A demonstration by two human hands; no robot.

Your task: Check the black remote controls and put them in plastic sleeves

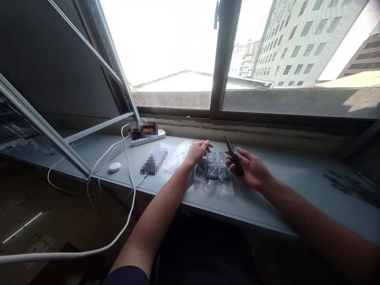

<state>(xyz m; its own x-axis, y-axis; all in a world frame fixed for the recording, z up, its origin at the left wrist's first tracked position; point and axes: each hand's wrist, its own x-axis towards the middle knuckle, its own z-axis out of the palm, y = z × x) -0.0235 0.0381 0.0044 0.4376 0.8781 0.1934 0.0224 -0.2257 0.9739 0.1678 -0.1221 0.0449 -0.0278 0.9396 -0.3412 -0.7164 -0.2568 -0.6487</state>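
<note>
My left hand (199, 152) is above the bags near the middle of the table, its fingers bent and closed towards the thumb. Whatever it may hold is too small or hidden to make out. Just below and beside it lie several clear plastic bags (212, 171) with dark items inside, set side by side in rows. A slim, long black object (234, 157) is gripped in my right hand (252, 168), tilted with its narrow end up, to the right of the bags. Its exact kind does not show.
Crumpled clear plastic (178, 157) lies left of the bags. Farther left are a blurred phone-like item (152, 163) on a cable, a round white case (114, 167) and a power strip (148, 137). A white cable (130, 202) loops over the table edge. Dark strips (353, 185) lie far right.
</note>
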